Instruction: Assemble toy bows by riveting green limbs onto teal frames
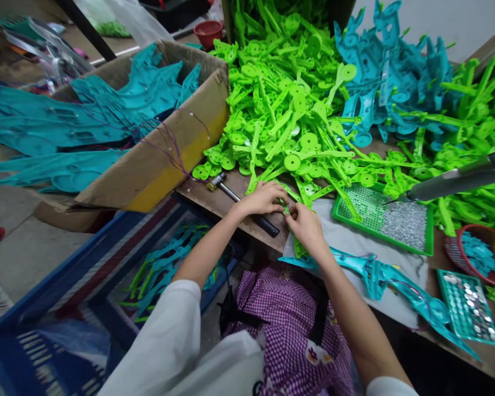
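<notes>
Both my hands meet at the near edge of the wooden table (226, 201). My left hand (264, 198) and my right hand (305, 225) are closed on the same bright green plastic piece (287, 209), fingers pinching it from both sides. A teal plastic part (379, 275) lies on a grey cloth just right of my right wrist. Behind my hands rises a big heap of green plastic pieces (289, 115). A small hammer (239, 201) lies under my left hand.
A cardboard box (157, 165) holds teal parts on the left. Teal pieces (388, 77) pile at the back right. A green tray of small metal bits (388, 220), a teal tray (466, 308), a red basket (482, 253) and a blue crate (66, 297) surround me.
</notes>
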### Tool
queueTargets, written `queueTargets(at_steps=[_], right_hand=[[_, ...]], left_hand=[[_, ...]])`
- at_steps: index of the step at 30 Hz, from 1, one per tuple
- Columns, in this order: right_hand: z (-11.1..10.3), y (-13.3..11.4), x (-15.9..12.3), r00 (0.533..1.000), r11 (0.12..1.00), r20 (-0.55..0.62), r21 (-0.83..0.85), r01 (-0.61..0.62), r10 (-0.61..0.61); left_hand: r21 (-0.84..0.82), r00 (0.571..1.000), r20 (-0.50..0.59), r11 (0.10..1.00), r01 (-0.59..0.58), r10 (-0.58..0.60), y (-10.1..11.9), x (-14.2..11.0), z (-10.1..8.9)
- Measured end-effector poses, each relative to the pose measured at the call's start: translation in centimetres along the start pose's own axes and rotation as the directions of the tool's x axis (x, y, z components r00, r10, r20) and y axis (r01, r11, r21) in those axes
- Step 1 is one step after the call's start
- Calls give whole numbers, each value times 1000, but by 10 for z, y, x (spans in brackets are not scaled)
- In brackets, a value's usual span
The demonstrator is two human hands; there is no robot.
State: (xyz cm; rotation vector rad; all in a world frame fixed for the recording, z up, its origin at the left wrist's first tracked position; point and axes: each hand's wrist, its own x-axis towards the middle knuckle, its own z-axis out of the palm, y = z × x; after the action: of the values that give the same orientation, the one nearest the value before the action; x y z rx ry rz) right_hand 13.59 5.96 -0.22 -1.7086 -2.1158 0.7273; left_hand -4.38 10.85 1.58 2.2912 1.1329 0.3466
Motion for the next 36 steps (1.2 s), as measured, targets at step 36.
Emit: queueTargets(at_steps=[36], right_hand=[[-43, 19, -98, 983, 907, -173, 404, 120, -53]], left_hand=[[69, 708, -642, 898, 434, -293, 10, -38, 2]])
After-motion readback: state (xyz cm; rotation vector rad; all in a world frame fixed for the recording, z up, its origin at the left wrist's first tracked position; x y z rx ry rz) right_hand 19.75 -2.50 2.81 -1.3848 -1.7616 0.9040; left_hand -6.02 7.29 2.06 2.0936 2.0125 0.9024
